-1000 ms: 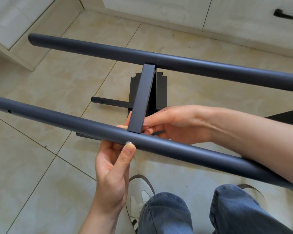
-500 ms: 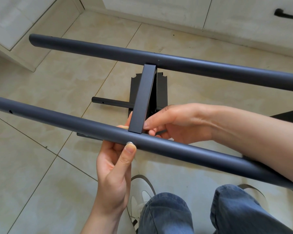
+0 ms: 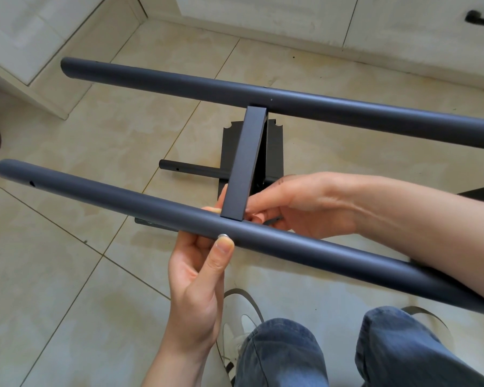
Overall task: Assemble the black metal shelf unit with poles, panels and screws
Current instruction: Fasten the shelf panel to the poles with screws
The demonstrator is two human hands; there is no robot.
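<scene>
Two long black poles run left to right above the tiled floor, the near pole [image 3: 123, 202] and the far pole [image 3: 179, 83]. A flat black crossbar [image 3: 245, 166] spans between them. My left hand [image 3: 199, 277] grips the near pole from below, thumb pressed on its front just under the crossbar's end. My right hand [image 3: 299, 203] reaches in from the right behind the near pole, its fingertips pinching at the joint beside the crossbar's near end. Whatever small part the fingers hold is hidden.
A black panel [image 3: 274, 146] and a short black pole [image 3: 190, 170] lie on the floor under the frame. White cabinets [image 3: 263, 12] line the back and left. My knees in jeans [image 3: 285, 356] and a white shoe [image 3: 241, 325] sit at the bottom.
The hands and frame hold nearly the same pose. My right fingertips have shifted slightly at the joint by the crossbar's near end.
</scene>
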